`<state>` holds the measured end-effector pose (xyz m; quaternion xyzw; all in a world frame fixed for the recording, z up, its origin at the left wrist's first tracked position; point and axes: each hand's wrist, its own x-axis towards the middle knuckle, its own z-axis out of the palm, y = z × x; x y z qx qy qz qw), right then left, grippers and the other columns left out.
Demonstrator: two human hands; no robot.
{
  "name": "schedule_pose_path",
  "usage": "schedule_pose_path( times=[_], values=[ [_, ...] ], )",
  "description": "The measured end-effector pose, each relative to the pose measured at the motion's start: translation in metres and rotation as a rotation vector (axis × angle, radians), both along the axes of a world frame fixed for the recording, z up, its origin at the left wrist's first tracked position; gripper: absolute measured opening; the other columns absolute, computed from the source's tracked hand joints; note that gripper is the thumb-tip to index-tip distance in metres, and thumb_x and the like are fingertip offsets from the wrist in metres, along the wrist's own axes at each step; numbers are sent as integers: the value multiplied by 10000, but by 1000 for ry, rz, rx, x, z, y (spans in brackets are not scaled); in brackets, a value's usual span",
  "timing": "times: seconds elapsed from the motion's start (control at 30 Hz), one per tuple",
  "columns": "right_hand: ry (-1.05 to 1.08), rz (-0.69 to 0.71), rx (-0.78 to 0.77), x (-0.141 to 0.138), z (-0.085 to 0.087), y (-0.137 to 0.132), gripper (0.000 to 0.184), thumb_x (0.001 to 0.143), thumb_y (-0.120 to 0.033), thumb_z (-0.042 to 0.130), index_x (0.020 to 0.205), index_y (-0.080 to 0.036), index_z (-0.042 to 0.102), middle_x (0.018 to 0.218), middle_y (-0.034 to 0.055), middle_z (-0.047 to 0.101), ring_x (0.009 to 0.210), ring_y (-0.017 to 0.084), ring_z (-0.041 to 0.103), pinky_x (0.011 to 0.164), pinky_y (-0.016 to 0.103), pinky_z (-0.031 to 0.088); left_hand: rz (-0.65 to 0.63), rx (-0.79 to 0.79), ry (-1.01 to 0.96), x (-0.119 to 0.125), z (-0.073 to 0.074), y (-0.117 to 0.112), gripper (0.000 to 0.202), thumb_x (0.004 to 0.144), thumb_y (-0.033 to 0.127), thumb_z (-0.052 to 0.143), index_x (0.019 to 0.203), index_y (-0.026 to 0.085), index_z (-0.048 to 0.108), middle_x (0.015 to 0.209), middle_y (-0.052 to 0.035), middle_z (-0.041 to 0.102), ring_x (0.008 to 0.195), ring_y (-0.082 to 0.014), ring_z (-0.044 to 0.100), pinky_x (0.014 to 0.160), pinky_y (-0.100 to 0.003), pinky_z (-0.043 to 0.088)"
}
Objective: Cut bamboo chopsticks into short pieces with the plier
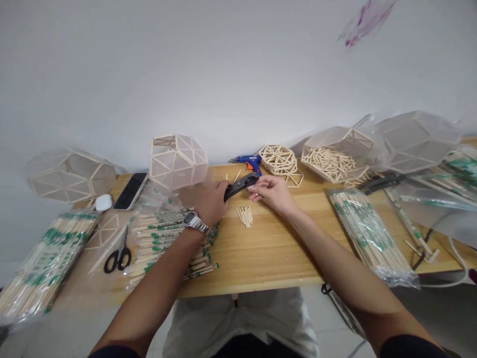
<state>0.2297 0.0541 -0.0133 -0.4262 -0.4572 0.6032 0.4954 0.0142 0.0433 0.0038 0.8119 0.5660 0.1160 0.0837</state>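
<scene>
My left hand (pixel 213 203), with a silver watch at its wrist, is closed around a black hand tool (pixel 238 187) that looks like a pair of cutting shears. The tool points to the right, over the wooden table. At its far end my right hand (pixel 275 193) has its fingers pinched together; what they hold, if anything, is too small to make out. Below the tool lies a small group of short wooden sticks (pixel 245 216). Under my left forearm are several paper-wrapped chopsticks (pixel 160 243). A blue glue gun (pixel 249 161) lies just behind the tool.
Black-handled scissors (pixel 118 256), a phone (pixel 131 191) and a faceted stick-framed shade (pixel 179 161) stand at left. Right of the glue gun are stacked stick frames (pixel 278 160) and a faceted bowl (pixel 335 130) full of short sticks. A bagged chopstick pack (pixel 372 236) lies right.
</scene>
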Motion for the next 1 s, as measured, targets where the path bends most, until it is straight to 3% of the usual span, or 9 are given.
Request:
schedule_pose_path(
  times=[0.43, 1.0],
  values=[
    [6, -12, -10, -1, 1, 0, 452, 565, -472, 986, 731, -179, 684, 713, 47, 782, 578, 187, 751, 547, 272, 626, -3, -1, -1, 3, 3, -1, 240, 933, 198, 553, 1161, 208, 626, 1151, -104, 700, 1029, -259, 679, 889, -375, 536],
    [-34, 16, 13, 1, -1, 0, 436, 599, -488, 968, 702, -180, 676, 633, 35, 749, 583, 189, 751, 552, 264, 614, 22, -6, -20, 4, 2, -2, 309, 920, 176, 565, 1224, 210, 607, 1264, -111, 680, 1084, -265, 675, 933, -397, 543]
  ],
)
